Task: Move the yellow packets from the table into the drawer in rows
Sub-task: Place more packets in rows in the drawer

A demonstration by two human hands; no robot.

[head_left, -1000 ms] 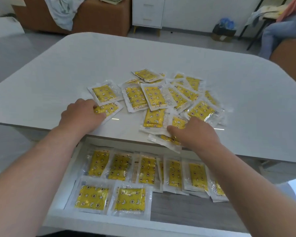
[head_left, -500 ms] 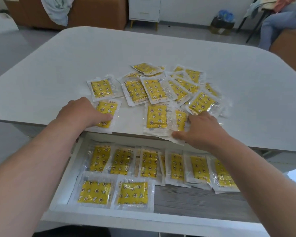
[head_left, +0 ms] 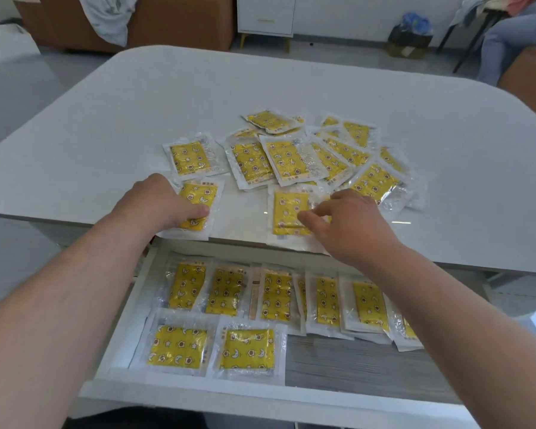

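From the head camera, both hands are down at the near edge of the table (head_left: 136, 97), each on a packet. The left hand (head_left: 158, 202) lies flat over the near-left packet (head_left: 198, 201), thumb pressed on its yellow face and the other fingers curled over its left edge; whether they have it pinched or only pinned I cannot tell. The right hand (head_left: 350, 224) has its fingers loosely bent over a second packet (head_left: 288, 213), which overhangs the table's near edge above the open drawer (head_left: 121, 320), and the thumb touches its face; it does not look closed on it yet. The rest of the pile (head_left: 322, 153) sits overlapping toward the middle of the tabletop. To my eye the sound way is to slide each packet off the near edge, catch the clear border underneath, and lower it flat. In the drawer the far row (head_left: 276, 292) looks full, and the near row (head_left: 211, 348) has two packets at its left end, so these should go beside them on the bare grey floor, edges squared and not overlapping. The right forearm hides the far row's right end, the table edge may cover its tops, and how many packets are stacked in the pile cannot be counted.
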